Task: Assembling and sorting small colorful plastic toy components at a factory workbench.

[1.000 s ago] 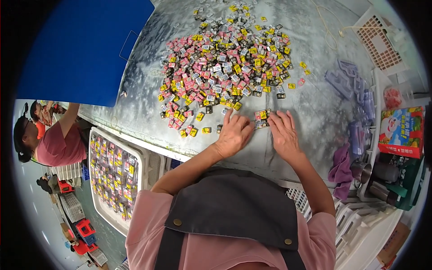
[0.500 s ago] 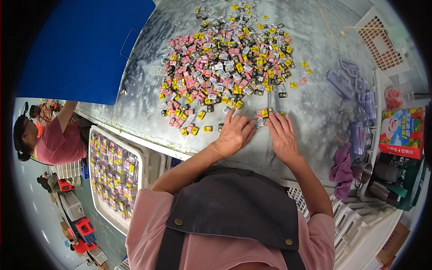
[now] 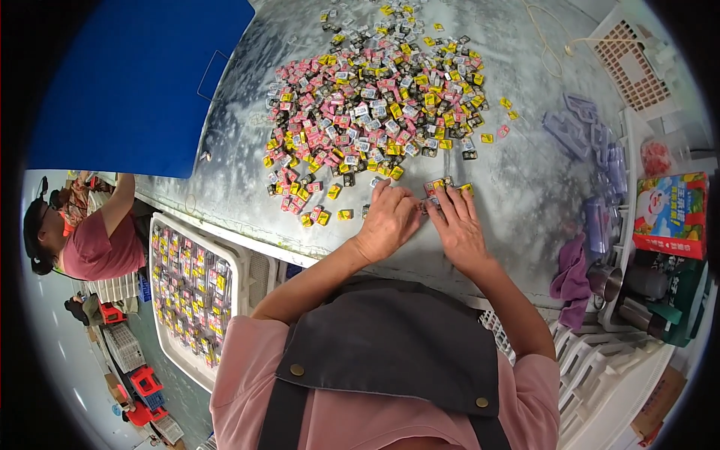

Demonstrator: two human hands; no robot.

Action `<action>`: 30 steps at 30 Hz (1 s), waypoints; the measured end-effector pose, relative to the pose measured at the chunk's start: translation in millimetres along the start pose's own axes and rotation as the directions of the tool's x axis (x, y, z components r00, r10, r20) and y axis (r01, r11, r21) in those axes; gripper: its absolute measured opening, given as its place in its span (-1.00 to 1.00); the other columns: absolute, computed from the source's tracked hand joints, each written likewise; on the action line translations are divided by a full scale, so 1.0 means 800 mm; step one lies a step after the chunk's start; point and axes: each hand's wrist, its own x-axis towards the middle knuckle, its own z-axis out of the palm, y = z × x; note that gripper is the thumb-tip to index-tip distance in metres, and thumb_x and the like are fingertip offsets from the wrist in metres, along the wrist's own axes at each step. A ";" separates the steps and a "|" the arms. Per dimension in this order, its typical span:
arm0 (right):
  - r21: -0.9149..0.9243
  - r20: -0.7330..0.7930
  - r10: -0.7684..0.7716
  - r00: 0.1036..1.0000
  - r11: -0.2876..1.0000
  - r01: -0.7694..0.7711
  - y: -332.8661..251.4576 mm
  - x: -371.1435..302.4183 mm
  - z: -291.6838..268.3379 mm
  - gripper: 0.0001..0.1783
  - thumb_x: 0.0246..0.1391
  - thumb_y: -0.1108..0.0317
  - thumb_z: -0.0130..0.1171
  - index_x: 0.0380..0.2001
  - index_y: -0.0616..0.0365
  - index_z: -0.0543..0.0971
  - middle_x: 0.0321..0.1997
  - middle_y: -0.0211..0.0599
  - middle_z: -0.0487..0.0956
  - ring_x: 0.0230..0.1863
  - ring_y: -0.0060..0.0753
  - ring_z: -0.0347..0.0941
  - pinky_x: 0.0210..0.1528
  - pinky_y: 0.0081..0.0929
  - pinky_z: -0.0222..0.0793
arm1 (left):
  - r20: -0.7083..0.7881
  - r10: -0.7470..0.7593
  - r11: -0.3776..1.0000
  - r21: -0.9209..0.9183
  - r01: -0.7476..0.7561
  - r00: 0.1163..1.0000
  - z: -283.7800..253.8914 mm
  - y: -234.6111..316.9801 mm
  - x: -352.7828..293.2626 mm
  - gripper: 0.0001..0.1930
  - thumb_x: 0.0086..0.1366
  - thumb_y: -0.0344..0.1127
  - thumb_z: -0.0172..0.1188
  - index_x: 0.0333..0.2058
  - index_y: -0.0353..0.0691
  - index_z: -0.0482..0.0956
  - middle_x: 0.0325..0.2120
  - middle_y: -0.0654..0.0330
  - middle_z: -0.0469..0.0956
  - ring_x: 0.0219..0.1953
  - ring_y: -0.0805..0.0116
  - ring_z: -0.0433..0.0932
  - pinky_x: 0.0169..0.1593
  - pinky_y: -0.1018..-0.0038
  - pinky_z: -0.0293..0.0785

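Small flat packets in pink, yellow, black and white form a large loose pile on the grey worktable. At the near side of the pile, my left hand rests on the table with bent fingers drawn together; whatever lies under them is hidden. Close to its right, my right hand is open, its fingers stretched forward over a small group of packets. A yellow packet shows by its fingertips. Several stray packets, one a yellow packet, lie left of my left hand.
Left below the table, a white tray holds rows of filled clear packs. A blue board covers the far left, beside a person in a pink top. To the right are clear plastic pieces, a purple cloth and a colourful box.
My right hand has shifted a little to the left, closer to my left hand, uncovering the yellow packet at its fingertips. My left hand has hardly moved.
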 end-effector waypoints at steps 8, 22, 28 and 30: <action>0.020 0.009 0.024 1.000 1.000 -0.024 -0.001 0.000 -0.001 -0.53 0.05 0.50 0.02 0.08 0.24 0.52 0.30 0.01 0.35 0.34 0.06 0.22 0.41 0.11 -0.02 | 0.068 0.001 0.997 0.071 -0.005 0.998 0.011 -0.001 -0.014 -0.71 0.09 -0.50 0.32 -0.17 -0.32 0.58 -0.18 0.06 0.50 -0.13 0.08 0.49 0.21 0.01 0.27; 0.064 0.011 0.035 0.999 0.997 -0.036 0.000 -0.002 -0.004 -0.48 0.04 0.53 0.00 0.13 0.27 0.48 0.32 -0.01 0.34 0.35 0.06 0.20 0.43 0.09 -0.05 | 0.032 0.035 0.999 0.023 -0.036 0.999 0.012 -0.006 -0.016 -0.81 0.10 -0.46 0.35 -0.27 -0.27 0.63 -0.22 0.13 0.51 -0.16 0.16 0.50 0.22 -0.01 0.31; 0.060 -0.114 0.229 0.967 0.973 -0.223 0.014 -0.010 -0.020 -0.44 0.05 0.60 -0.07 0.20 0.27 0.41 0.33 0.00 0.33 0.33 0.08 0.24 0.43 0.02 -0.02 | 0.092 0.154 0.954 0.243 -0.172 0.984 0.011 -0.004 -0.023 -0.78 0.13 -0.39 0.34 -0.22 -0.25 0.62 -0.18 0.15 0.51 -0.15 0.18 0.49 0.18 0.01 0.31; 0.106 -0.133 0.288 0.948 0.956 -0.275 0.021 -0.010 -0.026 -0.44 0.06 0.61 -0.05 0.19 0.29 0.39 0.27 0.03 0.36 0.28 0.08 0.28 0.36 -0.05 0.11 | 0.102 0.160 0.949 0.259 -0.181 0.982 0.010 -0.002 -0.024 -0.75 0.15 -0.38 0.33 -0.18 -0.26 0.60 -0.16 0.16 0.51 -0.16 0.18 0.49 0.18 0.00 0.30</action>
